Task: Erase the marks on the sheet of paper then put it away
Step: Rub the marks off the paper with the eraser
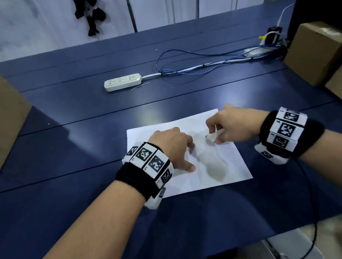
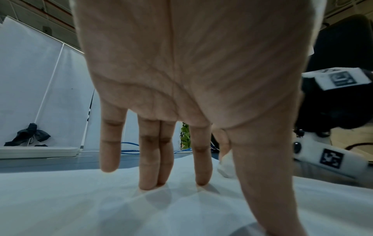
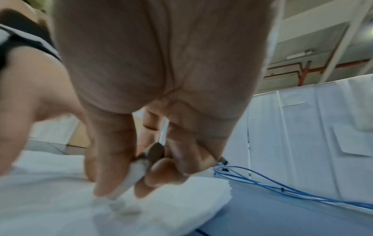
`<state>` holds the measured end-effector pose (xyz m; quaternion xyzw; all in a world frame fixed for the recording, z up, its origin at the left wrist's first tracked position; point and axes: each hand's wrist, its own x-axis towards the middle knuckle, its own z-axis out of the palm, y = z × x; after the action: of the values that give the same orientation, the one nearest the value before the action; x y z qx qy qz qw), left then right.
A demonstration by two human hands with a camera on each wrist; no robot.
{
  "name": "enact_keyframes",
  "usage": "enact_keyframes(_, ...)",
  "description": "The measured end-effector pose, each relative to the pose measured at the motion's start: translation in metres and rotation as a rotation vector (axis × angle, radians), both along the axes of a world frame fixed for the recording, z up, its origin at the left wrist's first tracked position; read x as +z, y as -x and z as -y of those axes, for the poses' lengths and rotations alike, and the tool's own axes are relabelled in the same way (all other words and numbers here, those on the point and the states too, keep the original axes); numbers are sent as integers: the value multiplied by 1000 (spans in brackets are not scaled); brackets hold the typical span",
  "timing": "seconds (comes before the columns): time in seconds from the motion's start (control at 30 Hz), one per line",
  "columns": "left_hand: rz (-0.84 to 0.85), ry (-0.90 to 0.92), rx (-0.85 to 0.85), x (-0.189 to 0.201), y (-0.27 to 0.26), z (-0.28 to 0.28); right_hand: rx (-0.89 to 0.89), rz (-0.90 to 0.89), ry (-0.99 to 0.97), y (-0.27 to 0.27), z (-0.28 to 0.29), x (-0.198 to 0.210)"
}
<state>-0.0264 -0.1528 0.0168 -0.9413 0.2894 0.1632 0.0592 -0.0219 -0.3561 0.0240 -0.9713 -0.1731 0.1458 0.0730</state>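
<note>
- The sheet of paper (image 1: pixel 222 166) lies flat on the blue bench (image 1: pixel 69 214), toward its near edge and about midway between left and right. No clear marks show on it; the grey patches at its middle look like shadow, though faint smudging cannot be ruled out.
- The eraser (image 3: pixel 132 178), small and white, is pinched between thumb and fingers (image 3: pixel 149 180) of the right hand (image 1: pixel 235 126), its tip down at the far half of the sheet. It is held that way so the tip can rub the paper.
- The left hand (image 1: pixel 172 146) holds nothing. Its straight fingers (image 2: pixel 149 159) press their tips on the left half of the sheet, probably to pin it so rubbing does not drag or crumple it.
- Judging by this, erasing is under way; putting the sheet away is not yet begun.
- Farther out, a white power strip (image 1: pixel 123 82) and blue cables (image 1: pixel 191 68) lie toward the far edge; cardboard boxes (image 1: pixel 314 55) sit at the right edge.
</note>
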Motion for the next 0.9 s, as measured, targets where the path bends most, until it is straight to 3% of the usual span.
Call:
enact_keyframes(0.17, 1, -6, -7, -2, -1, 0, 214, -327, -38, 41, -9, 5)
enact_keyframes(0.37, 3, -11, -5, 0, 1, 2, -38, 7, -2, -6, 0, 3)
enact_keyframes(0.43, 2, -17, -7, 0, 0, 1, -6, -15, -9, -1, 1, 2)
enact_keyframes(0.57, -5, -20, -11, -2, -2, 0, 172, -313, -45, 36, -8, 1)
enact_keyframes(0.67, -14, -25, -14, -1, -2, 2, 121, -204, -37, 22, -9, -1)
enact_keyframes(0.8, -15, -15, -5, 1, -1, 1, -72, 7, -55, -8, -4, 0)
enact_keyframes(0.9, -23, -17, -7, -1, -1, 0, 59, -118, -40, 12, -6, 2)
